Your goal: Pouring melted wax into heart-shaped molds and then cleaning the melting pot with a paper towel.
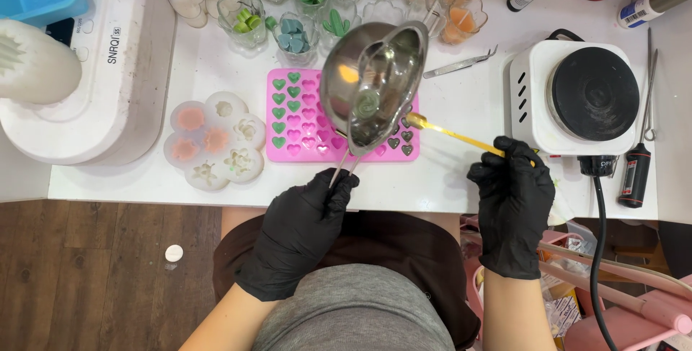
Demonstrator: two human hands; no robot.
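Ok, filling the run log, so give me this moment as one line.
left hand: holds metal pouring pot | right hand: holds yellow stick | pot over pink heart mold

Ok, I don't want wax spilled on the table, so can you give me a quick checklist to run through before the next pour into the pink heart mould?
1. Left hand grips the handle of the steel pouring pot: ok.
2. Pot held over the pink heart mould, not over bare table: ok.
3. Right hand holds the yellow spoon, its tip at the mould's right edge by the pot: ok.
4. Empty hearts left to fill: ok, the middle ones look unfilled; those under the pot are hidden.
5. Wax still liquid in the pot: cannot tell; only a green swirl shows inside.
6. Hot plate free of objects: ok.
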